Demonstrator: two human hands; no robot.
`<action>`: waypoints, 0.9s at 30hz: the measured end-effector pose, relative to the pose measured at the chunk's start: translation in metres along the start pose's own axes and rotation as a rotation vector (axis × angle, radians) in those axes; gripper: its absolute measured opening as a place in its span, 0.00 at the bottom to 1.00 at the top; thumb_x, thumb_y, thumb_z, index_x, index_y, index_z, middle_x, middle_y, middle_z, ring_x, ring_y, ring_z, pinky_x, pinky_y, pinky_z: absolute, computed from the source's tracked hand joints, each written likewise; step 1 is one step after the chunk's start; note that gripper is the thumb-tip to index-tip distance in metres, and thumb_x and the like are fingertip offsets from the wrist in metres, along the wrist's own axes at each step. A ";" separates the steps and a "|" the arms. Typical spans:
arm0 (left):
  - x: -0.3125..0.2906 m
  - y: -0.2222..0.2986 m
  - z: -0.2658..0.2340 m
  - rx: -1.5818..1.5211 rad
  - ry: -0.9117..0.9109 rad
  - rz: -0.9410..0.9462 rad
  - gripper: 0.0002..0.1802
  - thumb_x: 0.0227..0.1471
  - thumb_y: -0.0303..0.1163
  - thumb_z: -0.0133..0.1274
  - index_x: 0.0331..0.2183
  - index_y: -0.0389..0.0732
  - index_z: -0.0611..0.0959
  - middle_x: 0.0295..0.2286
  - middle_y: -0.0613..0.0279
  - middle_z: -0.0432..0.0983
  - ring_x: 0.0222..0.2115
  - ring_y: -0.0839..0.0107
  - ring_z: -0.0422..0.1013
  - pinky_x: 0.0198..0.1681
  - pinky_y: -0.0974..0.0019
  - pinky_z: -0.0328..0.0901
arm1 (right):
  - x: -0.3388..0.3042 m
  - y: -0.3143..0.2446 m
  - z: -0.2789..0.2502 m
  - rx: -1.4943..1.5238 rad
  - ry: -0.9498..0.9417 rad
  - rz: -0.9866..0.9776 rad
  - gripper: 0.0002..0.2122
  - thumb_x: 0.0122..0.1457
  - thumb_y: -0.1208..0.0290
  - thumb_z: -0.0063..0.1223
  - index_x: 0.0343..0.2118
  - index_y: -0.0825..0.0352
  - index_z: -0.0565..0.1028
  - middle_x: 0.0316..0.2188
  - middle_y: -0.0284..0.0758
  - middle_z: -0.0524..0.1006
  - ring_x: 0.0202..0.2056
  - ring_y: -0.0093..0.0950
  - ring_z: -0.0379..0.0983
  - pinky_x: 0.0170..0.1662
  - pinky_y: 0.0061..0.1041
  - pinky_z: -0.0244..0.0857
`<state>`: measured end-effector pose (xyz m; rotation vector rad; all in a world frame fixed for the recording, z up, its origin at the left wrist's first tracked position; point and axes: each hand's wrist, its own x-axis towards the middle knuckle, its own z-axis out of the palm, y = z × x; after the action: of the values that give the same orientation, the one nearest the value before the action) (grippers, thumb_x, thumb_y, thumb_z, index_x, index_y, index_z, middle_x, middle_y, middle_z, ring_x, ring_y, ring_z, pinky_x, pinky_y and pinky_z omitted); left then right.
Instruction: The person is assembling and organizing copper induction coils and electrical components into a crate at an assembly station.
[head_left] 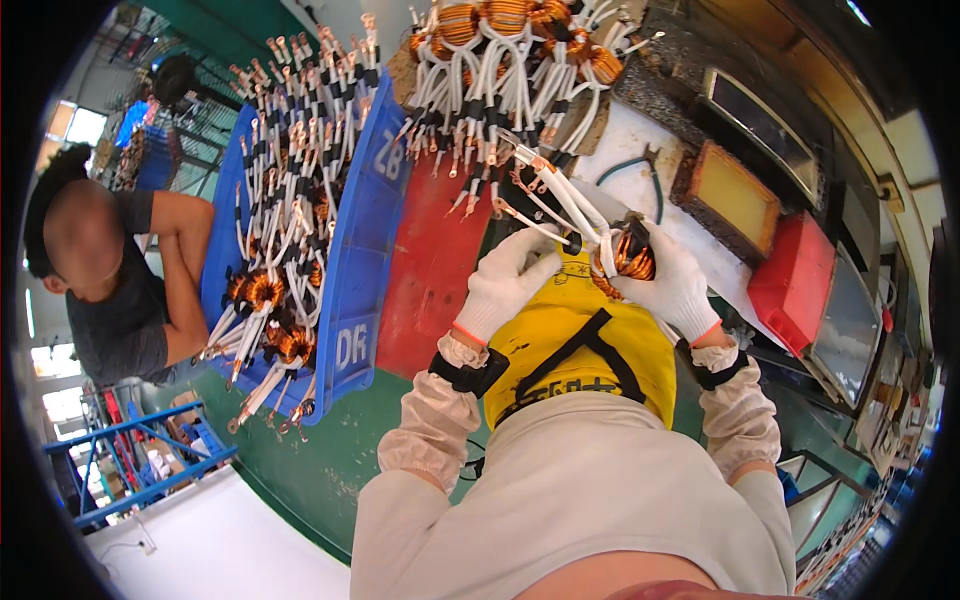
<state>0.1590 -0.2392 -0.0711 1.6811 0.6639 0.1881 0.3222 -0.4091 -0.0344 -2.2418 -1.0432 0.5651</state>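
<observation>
A copper-wound ring coil with thick white insulated leads [636, 256] is located above the person's lap, raised in the right hand [682, 282], which wears a white knit glove. The right fingers pinch the coil at its right side. Its leads extend up and to the left, ending in copper lugs [526, 156].

The left hand [500, 283], gloved alike, is positioned just left of the coil, its fingers bent toward the thumb beside a thin white lead with a black sleeve [535, 226] — whether they grip it cannot be told.

Beneath the hands lies a yellow cloth with black straps [652, 372]. To the left is a flat red surface [428, 275], then a blue plastic crate [362, 215] filled with similar coils. Beyond the leads sits a heap of copper coils with white leads [500, 75]. To the right: teal-handled pliers [658, 193], a yellow rectangular panel in a dark frame [737, 203] and a red plastic bin [797, 283]. A person in a dark shirt [115, 310] is at the far left — arms folded beside the crate.
</observation>
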 end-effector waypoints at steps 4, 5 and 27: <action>0.018 0.012 0.022 0.222 0.077 0.318 0.18 0.50 0.28 0.55 0.45 0.40 0.77 0.33 0.57 0.78 0.30 0.71 0.76 0.35 0.68 0.70 | -0.015 0.002 -0.020 -0.033 0.063 0.041 0.32 0.38 0.60 0.64 0.50 0.66 0.69 0.38 0.43 0.77 0.41 0.39 0.75 0.45 0.31 0.68; 0.021 0.019 0.027 0.242 0.099 0.296 0.18 0.50 0.28 0.55 0.45 0.40 0.77 0.33 0.58 0.78 0.30 0.70 0.76 0.35 0.68 0.70 | -0.019 0.004 -0.025 -0.019 0.083 0.047 0.33 0.38 0.61 0.65 0.50 0.66 0.69 0.38 0.44 0.77 0.42 0.39 0.75 0.45 0.31 0.68; 0.064 0.014 0.132 -0.086 -0.431 0.216 0.18 0.50 0.13 0.43 0.44 0.34 0.74 0.37 0.66 0.75 0.41 0.80 0.68 0.47 0.74 0.63 | -0.070 0.060 -0.069 0.840 0.004 0.258 0.27 0.46 0.74 0.61 0.51 0.71 0.67 0.42 0.34 0.74 0.44 0.21 0.69 0.52 0.24 0.62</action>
<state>0.2781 -0.3191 -0.1030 1.6381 0.1496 0.0033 0.3527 -0.5186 -0.0155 -1.6127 -0.3794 0.9039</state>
